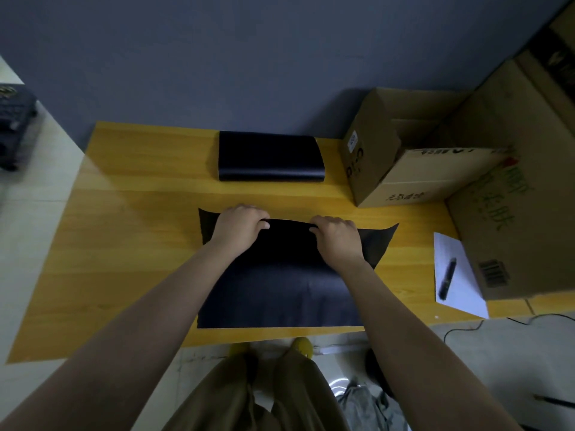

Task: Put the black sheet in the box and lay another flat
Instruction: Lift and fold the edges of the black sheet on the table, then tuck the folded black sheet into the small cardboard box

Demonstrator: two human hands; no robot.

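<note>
A black sheet (280, 284) lies on the yellow wooden table (130, 244), in front of me. Its far part is folded or rolled back toward me. My left hand (238, 227) and my right hand (337, 239) both grip that folded edge, fingers curled over it. The sheet's far corners stick out flat to the left and right of my hands. A stack of curved black sheets (270, 157) sits at the back of the table. An open cardboard box (401, 163) stands at the back right, its opening facing up.
A large cardboard box (513, 194) stands at the right edge. A white paper (457, 275) with a black pen (447, 279) lies in front of it. A cable runs on the floor at the right. My legs and yellow shoes are below the table edge.
</note>
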